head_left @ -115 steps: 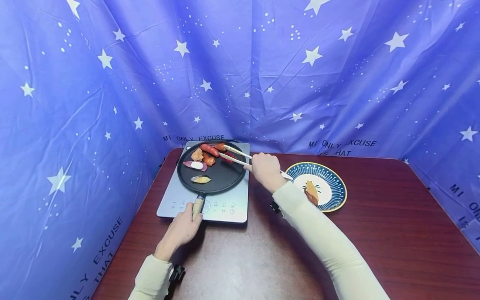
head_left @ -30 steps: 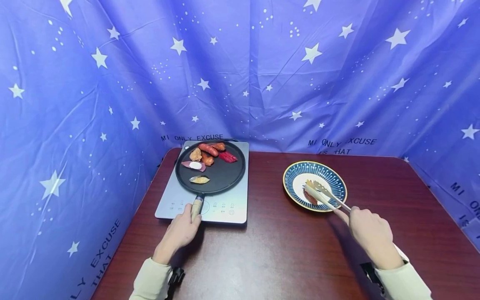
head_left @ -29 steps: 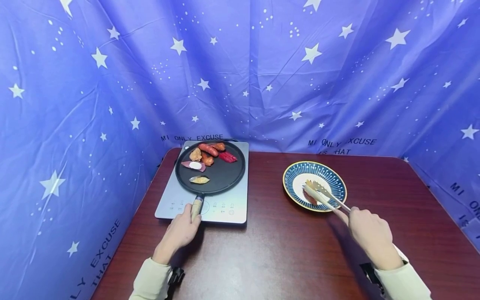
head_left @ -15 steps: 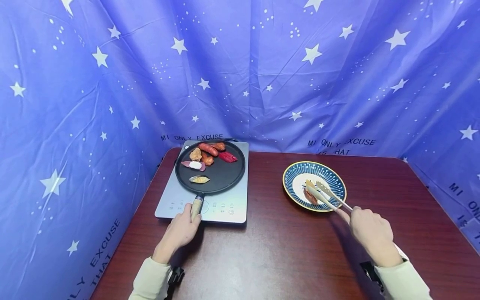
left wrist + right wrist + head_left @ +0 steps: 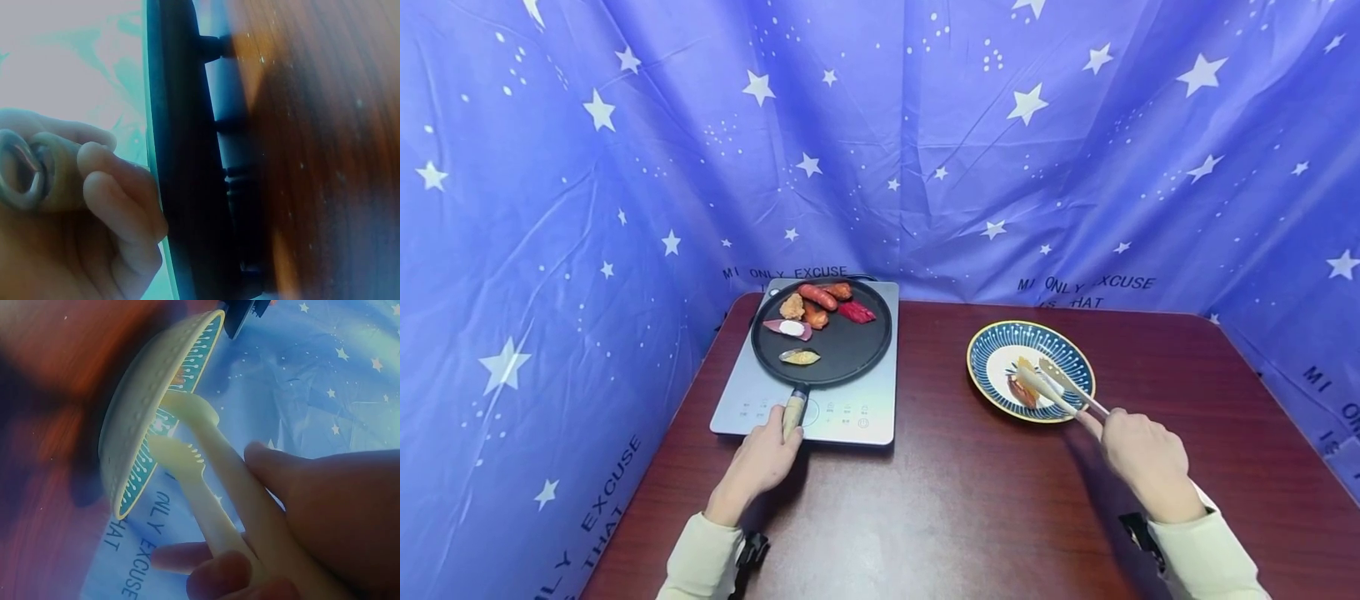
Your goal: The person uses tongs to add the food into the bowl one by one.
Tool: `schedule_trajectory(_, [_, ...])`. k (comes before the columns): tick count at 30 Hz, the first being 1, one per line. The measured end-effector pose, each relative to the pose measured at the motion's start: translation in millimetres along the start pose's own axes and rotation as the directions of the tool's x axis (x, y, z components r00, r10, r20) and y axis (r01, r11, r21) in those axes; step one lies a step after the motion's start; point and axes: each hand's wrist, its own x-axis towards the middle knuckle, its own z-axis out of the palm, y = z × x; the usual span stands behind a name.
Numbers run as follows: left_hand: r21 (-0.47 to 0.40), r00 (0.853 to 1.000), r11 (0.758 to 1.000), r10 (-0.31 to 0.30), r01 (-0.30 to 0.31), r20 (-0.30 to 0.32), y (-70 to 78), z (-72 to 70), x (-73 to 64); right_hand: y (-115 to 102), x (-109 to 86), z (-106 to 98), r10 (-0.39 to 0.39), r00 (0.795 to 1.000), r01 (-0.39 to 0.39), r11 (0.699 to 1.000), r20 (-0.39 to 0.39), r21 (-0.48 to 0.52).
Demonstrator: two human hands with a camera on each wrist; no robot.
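Note:
My left hand (image 5: 767, 458) grips the handle (image 5: 793, 414) of a round black frying pan (image 5: 842, 358) in the head view; the left wrist view shows the fingers curled round that handle, its hanging ring (image 5: 22, 178) at the end. My right hand (image 5: 1142, 458) holds pale serving tongs (image 5: 215, 456), arms apart, their heads inside a blue-and-white patterned plate (image 5: 988, 342). On the plate, a brown food piece (image 5: 1021, 393) lies beside the tongs' heads. A tan piece (image 5: 1024, 363) shows at the tip of the near arm, partly hidden by it.
The pan sits on a silver induction cooker (image 5: 880, 392). In it lie a sausage (image 5: 817, 297), a red piece (image 5: 856, 312), a fried nugget (image 5: 792, 307), a purple piece with a white centre (image 5: 790, 328) and a yellowish piece (image 5: 800, 357). A starry blue curtain (image 5: 925, 167) borders the wooden table (image 5: 925, 517).
My right hand has carried the tongs from the red piece in the pan, rightward to the plate. Over the last second the tongs have shifted only slightly there. My left hand stays on the handle.

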Motion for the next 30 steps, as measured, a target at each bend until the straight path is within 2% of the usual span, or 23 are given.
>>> schedule_trajectory(9, [-0.008, 1.000, 1.000, -0.008, 0.008, 0.001, -0.9, 0.7, 2.2, -3, 0.2, 2, 0.014, 0.997, -0.014, 1.000, 0.072, 0.004])
schedule_trajectory(15, [-0.010, 1.000, 1.000, -0.003, 0.003, 0.004, -1.6, 0.7, 1.0, -4, -0.8, -1, 0.061, 0.988, -0.057, 0.998, 0.142, -0.026])
schedule_trajectory(24, [-0.012, 1.000, 1.000, 0.003, -0.003, 0.002, -1.8, 0.2, -0.1, 0, 9.0, 0, 0.072, 0.992, -0.071, 0.997, 0.106, -0.015])
schedule_trajectory(30, [-0.012, 1.000, 1.000, 0.006, -0.006, 0.005, -1.4, -0.5, -0.4, 3, 17.1, 2, 0.076, 0.986, -0.079, 0.997, 0.149, 0.012])
